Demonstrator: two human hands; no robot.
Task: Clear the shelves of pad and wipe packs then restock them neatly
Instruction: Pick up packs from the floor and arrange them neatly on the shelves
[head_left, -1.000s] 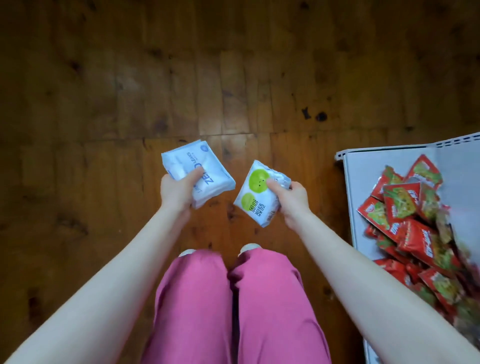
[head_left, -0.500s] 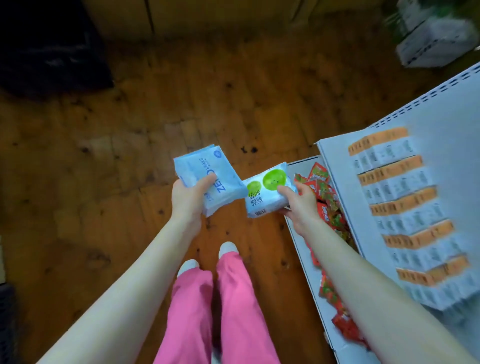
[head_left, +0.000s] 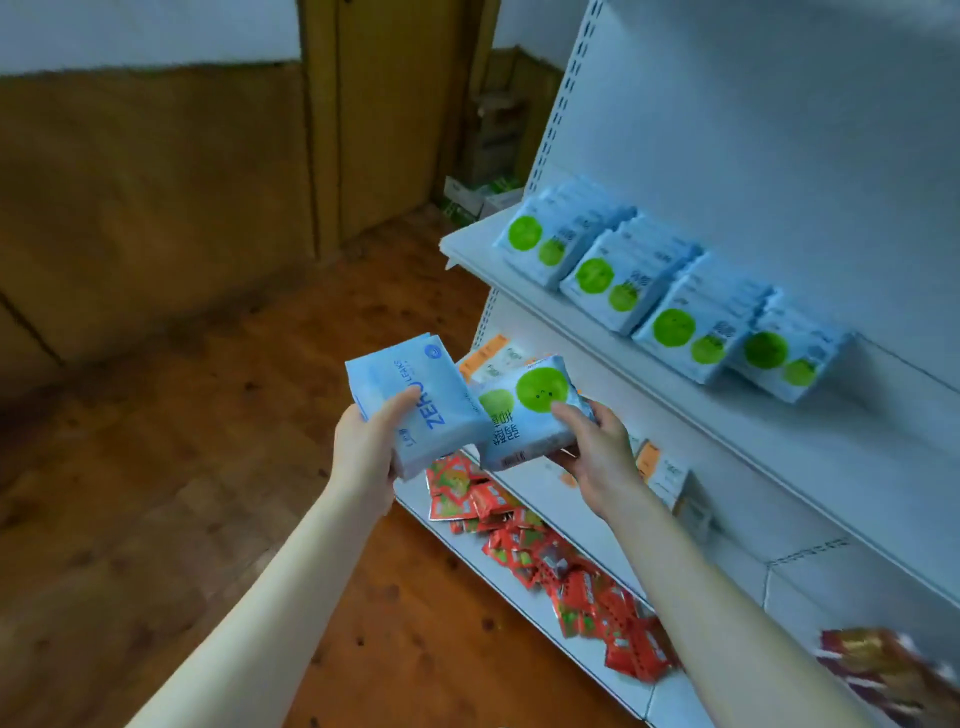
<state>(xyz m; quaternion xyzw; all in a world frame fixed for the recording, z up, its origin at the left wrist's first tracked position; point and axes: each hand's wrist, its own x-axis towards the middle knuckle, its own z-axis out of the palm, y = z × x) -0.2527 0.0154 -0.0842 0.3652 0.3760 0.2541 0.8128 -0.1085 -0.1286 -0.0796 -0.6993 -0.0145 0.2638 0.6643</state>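
My left hand (head_left: 366, 451) grips a light-blue pad pack (head_left: 410, 395) printed "ZERO LEAKS", thumb across its front. My right hand (head_left: 597, 447) holds a white wipe pack (head_left: 524, 415) with green circles, thumb on its face. Both packs are held side by side, touching, in front of the white shelf unit. The upper shelf (head_left: 649, 374) carries several rows of matching green-circle wipe packs (head_left: 665, 291), standing on edge and leaning back.
The bottom shelf (head_left: 415, 499) holds a loose heap of red snack sachets (head_left: 550, 561). Orange-and-white packs (head_left: 488, 358) sit on the middle shelf behind my hands. Wooden floor (head_left: 208, 467) spreads to the left; a wooden door (head_left: 384, 114) and cartons (head_left: 478, 192) lie beyond.
My view has lifted from the floor to the shelf unit. Both hands rose with their packs and came closer together, so the packs now touch.
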